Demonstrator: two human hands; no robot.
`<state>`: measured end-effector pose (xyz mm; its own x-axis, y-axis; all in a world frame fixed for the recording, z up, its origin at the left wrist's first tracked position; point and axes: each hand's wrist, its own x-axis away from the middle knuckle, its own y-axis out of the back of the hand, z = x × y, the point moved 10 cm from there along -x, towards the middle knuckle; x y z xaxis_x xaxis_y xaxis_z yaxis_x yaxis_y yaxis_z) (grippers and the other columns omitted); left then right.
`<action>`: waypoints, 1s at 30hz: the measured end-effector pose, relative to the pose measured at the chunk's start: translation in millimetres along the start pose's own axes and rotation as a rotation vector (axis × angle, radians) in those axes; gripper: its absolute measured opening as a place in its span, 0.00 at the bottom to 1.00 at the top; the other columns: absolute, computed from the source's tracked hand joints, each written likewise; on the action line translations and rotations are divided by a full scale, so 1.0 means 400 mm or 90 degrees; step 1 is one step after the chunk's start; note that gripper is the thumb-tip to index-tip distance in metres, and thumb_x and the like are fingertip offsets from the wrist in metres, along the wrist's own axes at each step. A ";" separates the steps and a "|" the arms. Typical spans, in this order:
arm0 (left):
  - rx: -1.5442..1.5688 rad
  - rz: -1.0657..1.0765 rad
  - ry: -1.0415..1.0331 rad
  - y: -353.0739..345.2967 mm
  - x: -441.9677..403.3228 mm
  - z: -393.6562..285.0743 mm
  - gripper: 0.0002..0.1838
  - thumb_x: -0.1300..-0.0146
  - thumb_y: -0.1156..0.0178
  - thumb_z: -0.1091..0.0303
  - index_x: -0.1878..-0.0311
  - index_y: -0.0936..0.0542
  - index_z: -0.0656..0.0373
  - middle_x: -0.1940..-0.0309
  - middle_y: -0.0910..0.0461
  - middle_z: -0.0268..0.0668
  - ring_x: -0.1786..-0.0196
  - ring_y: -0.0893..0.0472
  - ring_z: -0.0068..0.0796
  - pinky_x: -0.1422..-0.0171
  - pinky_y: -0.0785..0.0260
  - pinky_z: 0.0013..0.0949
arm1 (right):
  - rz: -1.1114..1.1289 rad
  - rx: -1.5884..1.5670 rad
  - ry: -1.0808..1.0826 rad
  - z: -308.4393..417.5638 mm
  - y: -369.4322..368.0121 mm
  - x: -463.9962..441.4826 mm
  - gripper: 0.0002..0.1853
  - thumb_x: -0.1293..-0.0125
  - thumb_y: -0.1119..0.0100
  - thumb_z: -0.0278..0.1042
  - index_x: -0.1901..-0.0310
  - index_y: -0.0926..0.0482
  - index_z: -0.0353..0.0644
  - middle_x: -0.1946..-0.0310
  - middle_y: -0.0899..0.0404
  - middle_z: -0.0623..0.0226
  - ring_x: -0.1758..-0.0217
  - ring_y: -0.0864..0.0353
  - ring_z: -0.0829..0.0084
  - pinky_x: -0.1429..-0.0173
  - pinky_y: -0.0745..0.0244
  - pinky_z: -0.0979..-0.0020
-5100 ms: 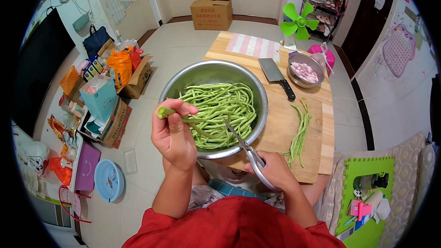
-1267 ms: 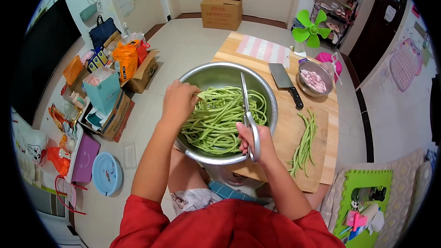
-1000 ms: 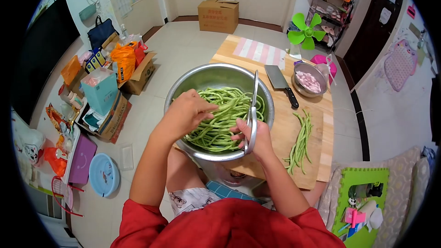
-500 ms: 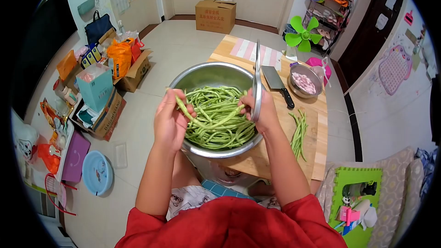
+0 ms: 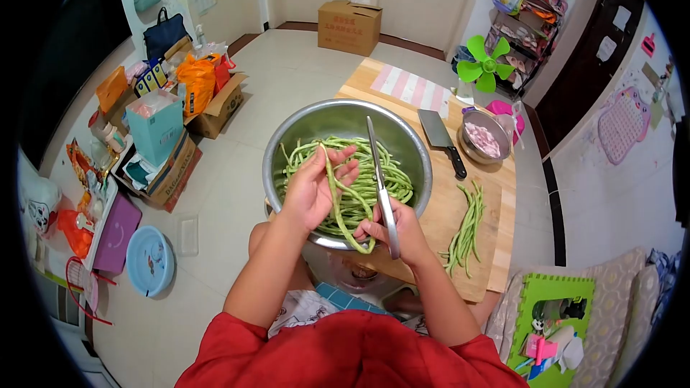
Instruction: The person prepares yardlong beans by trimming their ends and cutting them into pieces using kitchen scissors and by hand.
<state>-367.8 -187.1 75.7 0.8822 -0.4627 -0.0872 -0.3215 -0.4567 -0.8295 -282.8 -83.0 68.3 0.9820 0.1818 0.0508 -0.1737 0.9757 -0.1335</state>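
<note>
Over the near left part of a large steel bowl (image 5: pixel 277 172), my left hand (image 5: pixel 316 188) pinches a long green bean (image 5: pixel 336 205) near its upper end. The bean hangs down in a loop towards my right hand (image 5: pixel 399 230), whose fingers are closed at the bowl's near right rim. Metal scissors (image 5: pixel 381 183) are held in my right hand, blades pointing up and away over the bowl. Many green beans (image 5: pixel 392 176) fill the bowl. A smaller bunch of beans (image 5: pixel 467 226) lies on the cutting board (image 5: pixel 438 233) to the right.
Behind the board lies a cleaver (image 5: pixel 440 136), beside a small steel bowl (image 5: pixel 468 145) of pinkish meat. A green fan (image 5: pixel 486 65) and a striped cloth (image 5: pixel 410 88) are at the wooden table's (image 5: pixel 356 79) far end. Filled boxes (image 5: pixel 215 118) and a blue basin (image 5: pixel 151 262) stand left.
The bean, stretched between both hands half a second ago, now hangs in a loop. My left hand has moved right, and my right hand has lowered with the scissors.
</note>
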 end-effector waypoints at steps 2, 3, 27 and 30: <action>-0.005 0.032 0.030 -0.050 0.024 0.018 0.16 0.28 0.58 0.56 0.59 0.28 0.59 0.38 0.35 0.51 0.38 0.31 0.42 0.35 0.34 0.42 | -0.007 -0.032 0.040 -0.011 0.005 0.001 0.09 0.39 0.43 0.21 0.67 0.35 0.39 0.71 0.20 0.58 0.65 0.18 0.70 0.61 0.22 0.73; 0.038 0.028 0.042 -0.069 0.034 0.025 0.15 0.28 0.58 0.56 0.58 0.28 0.58 0.38 0.36 0.52 0.38 0.31 0.42 0.36 0.34 0.42 | -0.030 -0.050 0.045 -0.013 0.016 0.002 0.09 0.39 0.43 0.21 0.66 0.35 0.39 0.71 0.20 0.58 0.65 0.18 0.70 0.61 0.22 0.73; -0.146 -0.074 0.213 -0.054 0.103 0.184 0.20 0.32 0.49 0.56 0.48 0.25 0.63 0.60 0.23 0.33 0.64 0.25 0.18 0.61 0.33 0.22 | -0.239 -0.072 0.132 0.034 0.061 0.025 0.14 0.47 0.34 0.20 0.59 0.26 0.31 0.72 0.21 0.64 0.73 0.21 0.78 0.70 0.23 0.79; -0.115 -0.058 0.234 -0.043 0.097 0.186 0.18 0.32 0.49 0.59 0.49 0.25 0.63 0.63 0.23 0.30 0.66 0.25 0.16 0.63 0.33 0.21 | -0.243 -0.089 0.109 0.018 0.060 0.018 0.16 0.47 0.34 0.19 0.56 0.26 0.30 0.71 0.21 0.64 0.72 0.20 0.76 0.68 0.22 0.78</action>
<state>-302.3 -140.6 45.5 0.7391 -0.6396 0.2112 -0.3321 -0.6189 -0.7118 -280.5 -57.5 72.4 0.9741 -0.2226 -0.0407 0.2038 0.9410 -0.2703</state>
